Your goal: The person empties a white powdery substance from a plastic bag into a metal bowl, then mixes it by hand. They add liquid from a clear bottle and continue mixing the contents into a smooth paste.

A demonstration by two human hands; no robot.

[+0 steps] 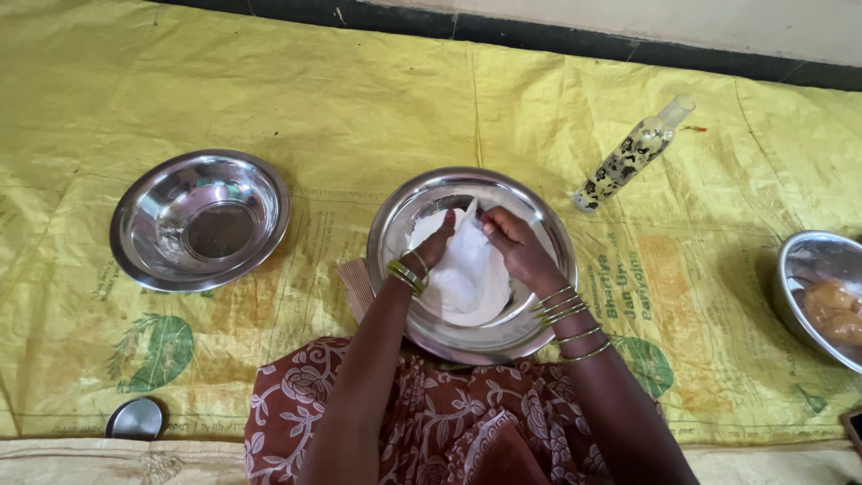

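White bag (465, 269) lies inside the steel bowl (539, 224) before the person, and both the left hand (435, 245) and the right hand (508, 241) pinch its top edge, which looks only partly opened; its contents are hidden. On the yellow mat (359, 108), the left bowl (199, 220) is empty, the bowl at the right edge (795, 260) holds brown lumps, and a clear bottle (633, 153) lies near.

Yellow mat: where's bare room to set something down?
Free: yellow mat along the far edge, and between the empty steel bowl and the middle bowl. Crowded: middle bowl, both hands on the white bag; bottle beside it.
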